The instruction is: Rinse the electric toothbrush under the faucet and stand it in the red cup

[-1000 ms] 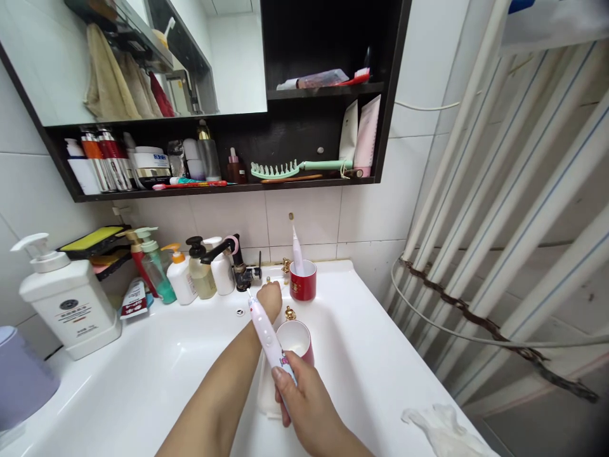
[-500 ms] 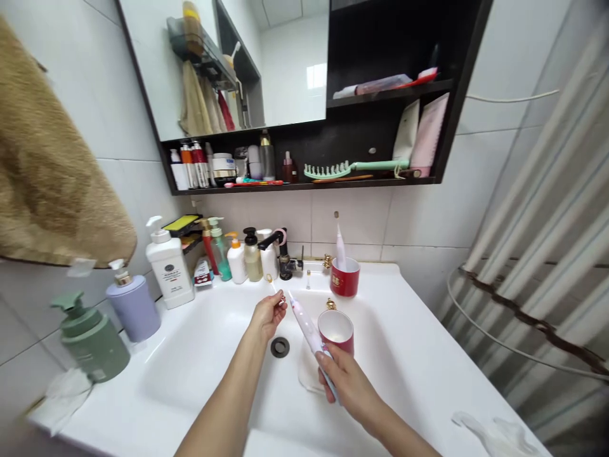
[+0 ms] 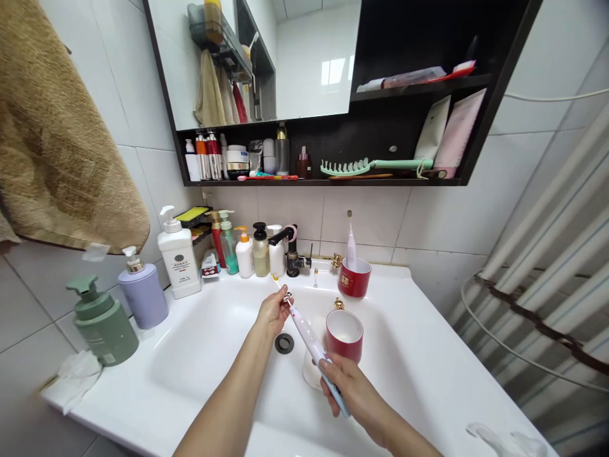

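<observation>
Over the white sink (image 3: 214,355), my left hand (image 3: 271,315) pinches a small electric toothbrush head (image 3: 276,279), its yellowish tip pointing up and away. My right hand (image 3: 352,387) is wrapped around the lower part of a pale pink electric toothbrush handle (image 3: 307,335), which leans up to the left. The handle's thin metal shaft reaches the base of the head at my left fingertips; I cannot tell how far it sits inside. Just beyond my right hand, a red cup (image 3: 343,346) with a white inside stands in the basin.
A second red cup (image 3: 356,280) on the back ledge holds another electric toothbrush (image 3: 351,249). The black faucet (image 3: 292,254) rises behind my hands. Several pump bottles (image 3: 179,263) line the left and back rim. Overhead juts a dark cabinet (image 3: 328,183) with toiletries.
The handle's shaft and the brush head, apart before, now come together at my left fingertips. The camera view has shifted slightly, moving the scene to the right.
</observation>
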Available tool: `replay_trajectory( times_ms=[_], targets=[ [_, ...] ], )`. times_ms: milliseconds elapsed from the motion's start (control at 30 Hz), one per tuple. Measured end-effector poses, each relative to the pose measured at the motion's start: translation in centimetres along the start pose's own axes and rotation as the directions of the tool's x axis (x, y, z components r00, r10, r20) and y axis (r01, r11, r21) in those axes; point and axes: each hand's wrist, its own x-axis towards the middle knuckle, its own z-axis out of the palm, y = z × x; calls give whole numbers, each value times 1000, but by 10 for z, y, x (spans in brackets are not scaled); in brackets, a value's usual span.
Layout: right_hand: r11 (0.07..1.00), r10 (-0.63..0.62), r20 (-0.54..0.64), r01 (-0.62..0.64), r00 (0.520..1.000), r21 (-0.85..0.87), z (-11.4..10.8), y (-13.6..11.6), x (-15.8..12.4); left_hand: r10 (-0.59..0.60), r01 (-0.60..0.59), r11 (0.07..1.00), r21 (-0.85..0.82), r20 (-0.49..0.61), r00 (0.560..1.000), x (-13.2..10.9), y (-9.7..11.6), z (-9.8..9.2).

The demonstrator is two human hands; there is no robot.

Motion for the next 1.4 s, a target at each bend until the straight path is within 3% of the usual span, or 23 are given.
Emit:
replay_trajectory(
  times_ms=[300,767,1033,1167,1233,1300,1367,1400],
  targets=[
    [994,51,26,-53,998,93,1,-7,-4,29,-31,999,29,77,997,-5,-5,2],
    [998,-54,-96,55,994,15,2,1,-1,53,-82,987,139,198,979,-11,-17,9],
    [972,-45,1,44,999,231,4,3,-2,16,-48,993,110,279,960,-17,-18,15],
    [968,-81,-31,87,996,236,5,0,-3,11,-62,986,153,313,950,-31,-19,24],
    [961,-162,-104,181,981,209,1,-8,0,18,-93,976,199,352,936,-38,-23,28],
    [942,-269,-232,306,935,140,-9,-20,8,51,-168,944,283,379,924,-43,-30,29],
    [919,-357,-358,394,863,32,-24,-33,19,125,-296,844,447,373,919,-44,-41,27],
    [914,-374,-396,406,839,-2,-33,-38,26,175,-369,750,548,374,911,-44,-47,24]
  ],
)
